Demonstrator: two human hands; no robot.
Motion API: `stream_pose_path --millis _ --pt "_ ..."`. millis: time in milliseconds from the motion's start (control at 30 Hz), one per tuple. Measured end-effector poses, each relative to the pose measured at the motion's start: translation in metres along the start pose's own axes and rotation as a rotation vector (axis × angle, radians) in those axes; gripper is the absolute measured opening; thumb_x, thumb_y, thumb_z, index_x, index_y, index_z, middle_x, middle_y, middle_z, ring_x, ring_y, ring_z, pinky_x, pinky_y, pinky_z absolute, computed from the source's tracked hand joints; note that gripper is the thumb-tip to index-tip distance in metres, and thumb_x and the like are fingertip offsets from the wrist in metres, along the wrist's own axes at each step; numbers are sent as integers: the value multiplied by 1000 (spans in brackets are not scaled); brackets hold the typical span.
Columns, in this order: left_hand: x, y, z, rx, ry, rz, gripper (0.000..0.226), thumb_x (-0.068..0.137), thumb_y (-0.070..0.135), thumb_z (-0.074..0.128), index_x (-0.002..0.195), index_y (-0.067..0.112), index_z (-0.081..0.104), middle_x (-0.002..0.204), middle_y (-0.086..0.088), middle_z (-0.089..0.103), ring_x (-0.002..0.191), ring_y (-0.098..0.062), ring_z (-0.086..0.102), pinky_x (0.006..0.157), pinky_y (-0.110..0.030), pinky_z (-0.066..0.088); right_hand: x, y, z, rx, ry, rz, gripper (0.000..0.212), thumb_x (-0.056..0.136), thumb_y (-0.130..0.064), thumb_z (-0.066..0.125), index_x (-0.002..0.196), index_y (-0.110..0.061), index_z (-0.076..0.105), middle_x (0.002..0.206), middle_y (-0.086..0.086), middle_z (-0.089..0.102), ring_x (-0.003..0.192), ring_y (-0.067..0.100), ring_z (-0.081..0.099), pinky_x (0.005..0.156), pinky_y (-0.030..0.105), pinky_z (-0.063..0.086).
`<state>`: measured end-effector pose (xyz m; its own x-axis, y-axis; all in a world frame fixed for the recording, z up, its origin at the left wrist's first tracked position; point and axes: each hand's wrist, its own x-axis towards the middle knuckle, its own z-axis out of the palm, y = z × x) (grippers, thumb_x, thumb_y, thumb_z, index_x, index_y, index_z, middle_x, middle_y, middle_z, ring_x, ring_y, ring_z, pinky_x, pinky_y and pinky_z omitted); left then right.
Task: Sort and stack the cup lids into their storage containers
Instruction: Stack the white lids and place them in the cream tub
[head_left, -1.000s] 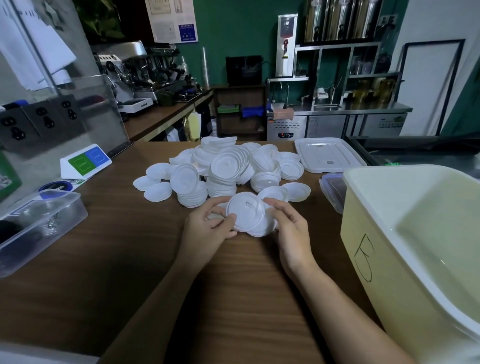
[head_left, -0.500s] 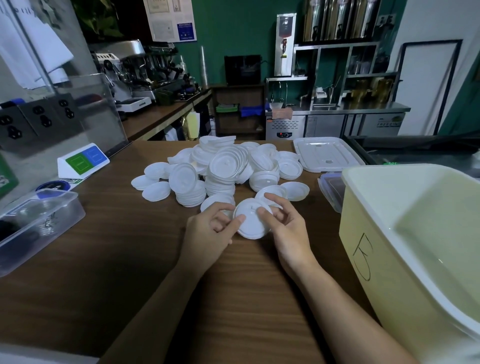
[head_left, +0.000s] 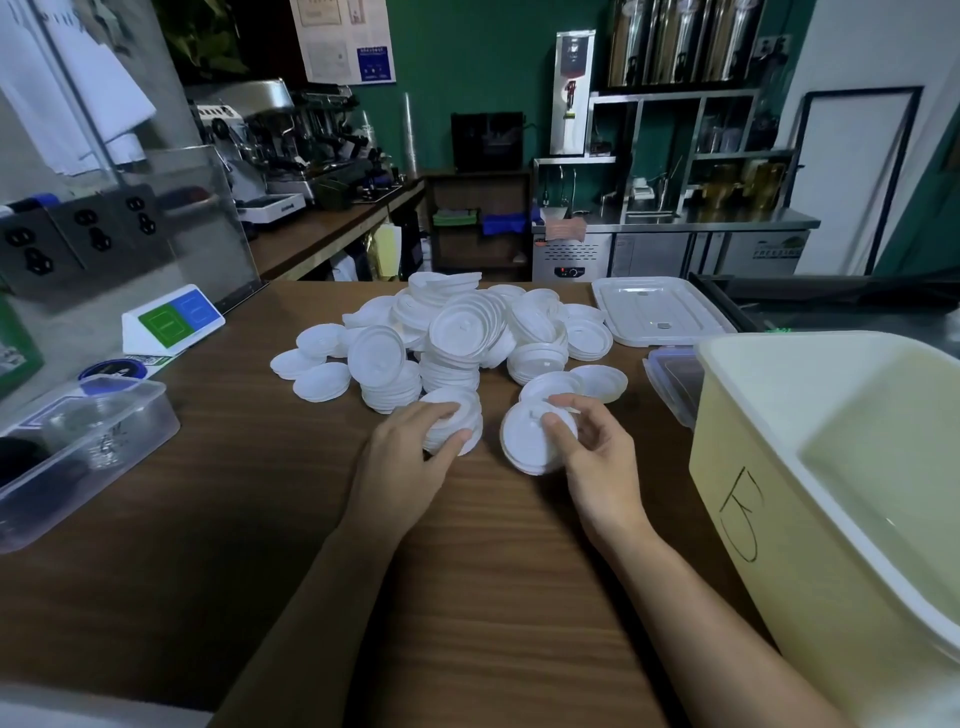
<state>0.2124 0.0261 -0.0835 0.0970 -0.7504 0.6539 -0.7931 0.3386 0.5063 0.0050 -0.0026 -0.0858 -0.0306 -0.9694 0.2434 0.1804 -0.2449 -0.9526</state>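
Note:
A heap of white cup lids (head_left: 457, 332) covers the middle of the brown wooden counter (head_left: 260, 493). My left hand (head_left: 410, 457) grips a short stack of lids (head_left: 457, 415) at the heap's near edge. To its right, my right hand (head_left: 597, 452) pinches a single white lid (head_left: 524, 441), tilted up on edge just above the counter. A large cream storage bin (head_left: 831, 467) with a handwritten mark stands open at the right.
A white rectangular container lid (head_left: 660, 312) lies behind the bin. A small clear box (head_left: 670, 379) sits between them. At the left stand a clear plastic tub (head_left: 88, 441), a green-and-blue sign (head_left: 174, 322) and a clear screen with sockets (head_left: 93, 234).
My hands have parted. The left hand moved to a short stack at the heap's edge, and the right hand carried one lid off to the right.

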Motion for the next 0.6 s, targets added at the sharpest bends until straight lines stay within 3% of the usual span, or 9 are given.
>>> stream_pose_path --millis 100,267,467,600 --pt "-1 -8 1 74 -37 32 22 91 12 77 113 13 79 106 2 79 96 -16 72 86 -40 59 0 3 0 -39 6 14 13 96 -10 73 106 -19 73 105 -2 77 98 9 70 85 21 52" --pt "0 -7 2 98 -61 29 27 91 5 72 116 15 78 106 2 79 94 -16 74 81 -42 61 0 0 0 -31 -10 40 22 94 2 66 103 -17 73 103 -4 76 93 2 69 78 12 50" --pt "0 -7 3 124 -118 33 35 84 -5 76 114 13 77 101 1 76 94 -16 70 84 -44 59 0 2 1 -28 -12 47 23 94 1 67 106 -18 73 106 -2 76 95 3 70 78 12 51" --pt "1 -5 2 62 -22 16 29 76 -3 86 99 14 78 85 7 68 80 -5 63 76 -26 56 0 3 0 -40 -20 24 22 95 -2 69 108 -19 72 109 -3 76 102 7 70 82 16 52"
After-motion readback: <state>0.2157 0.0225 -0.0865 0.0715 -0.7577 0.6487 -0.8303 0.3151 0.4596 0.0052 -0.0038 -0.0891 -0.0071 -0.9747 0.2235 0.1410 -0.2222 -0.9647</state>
